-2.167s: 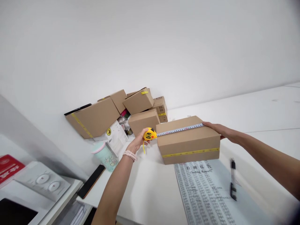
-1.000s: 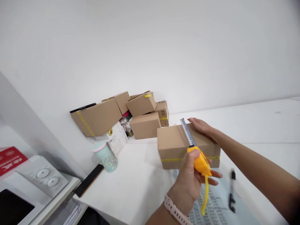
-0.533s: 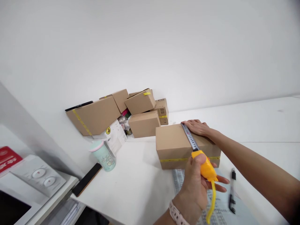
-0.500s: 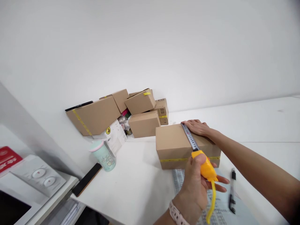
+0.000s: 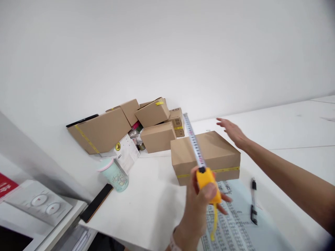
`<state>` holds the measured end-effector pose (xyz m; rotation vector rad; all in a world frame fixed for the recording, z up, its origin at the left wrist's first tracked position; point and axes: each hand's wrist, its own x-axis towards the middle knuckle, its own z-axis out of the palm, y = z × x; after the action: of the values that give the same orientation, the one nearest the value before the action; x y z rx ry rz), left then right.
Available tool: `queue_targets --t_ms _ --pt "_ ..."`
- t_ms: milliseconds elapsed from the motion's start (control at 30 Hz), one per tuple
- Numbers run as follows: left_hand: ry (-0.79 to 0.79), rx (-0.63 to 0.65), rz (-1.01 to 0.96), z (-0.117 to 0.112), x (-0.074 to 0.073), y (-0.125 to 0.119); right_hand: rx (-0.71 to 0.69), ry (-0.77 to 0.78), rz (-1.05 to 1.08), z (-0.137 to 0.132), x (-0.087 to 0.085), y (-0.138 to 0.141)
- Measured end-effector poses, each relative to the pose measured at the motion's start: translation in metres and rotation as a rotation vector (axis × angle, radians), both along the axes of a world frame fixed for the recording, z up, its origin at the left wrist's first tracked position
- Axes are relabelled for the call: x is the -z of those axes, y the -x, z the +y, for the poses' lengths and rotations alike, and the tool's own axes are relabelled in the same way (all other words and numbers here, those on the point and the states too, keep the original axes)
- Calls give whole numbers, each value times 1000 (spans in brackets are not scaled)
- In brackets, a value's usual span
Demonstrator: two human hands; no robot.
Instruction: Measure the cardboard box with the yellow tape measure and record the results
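Observation:
My left hand (image 5: 200, 202) is closed around a yellow tape measure (image 5: 206, 179), held up in front of a brown cardboard box (image 5: 206, 153) with a yellow strip along its front. The tape's blade (image 5: 193, 139) sticks out free, slanting up and away over the box. My right hand (image 5: 231, 130) hovers above the box's far right corner, fingers spread, touching nothing.
A pile of several cardboard boxes (image 5: 123, 125) leans against the wall behind. A mint cup (image 5: 113, 172) and a black phone (image 5: 96, 203) lie to the left. A printed sheet (image 5: 232, 223) and a pen (image 5: 252, 202) lie in front of the box on the white table (image 5: 288, 125).
My right hand has let go of the tape's end and lifted off the box. The blade has swung up free, and my left hand has raised the tape measure.

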<state>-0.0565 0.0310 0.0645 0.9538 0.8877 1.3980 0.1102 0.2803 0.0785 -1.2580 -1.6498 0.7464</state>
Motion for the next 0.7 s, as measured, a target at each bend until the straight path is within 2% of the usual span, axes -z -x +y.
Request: queue_targets --t_ms 33,100,167,233,300,367,467,533,600,700 --pt "-48 -68 50 -8 2 14 50 39 93 -7 5 -13" --pt "-77 -282 126 -19 10 42 114 186 235 -23 20 -38" --pt "-47 -423 192 -20 20 64 79 294 247 -42 39 -56" --pt "3 -432 236 -13 28 79 -54 361 246 -61 52 -63" --pt "36 -357 252 -1 29 89 -198 354 232 -75 54 -61" --pt "30 -298 253 12 21 96 -271 290 177 -82 43 -54" --pt "-30 -291 253 33 -7 106 -246 189 97 -77 13 -42" --pt "-66 -281 255 48 -27 112 -178 155 67 -69 -5 -34" --pt "-77 -264 263 62 -41 114 -64 149 -4 -59 -16 -25" --pt "-72 -284 281 70 -46 108 120 114 -149 -47 -21 -13"
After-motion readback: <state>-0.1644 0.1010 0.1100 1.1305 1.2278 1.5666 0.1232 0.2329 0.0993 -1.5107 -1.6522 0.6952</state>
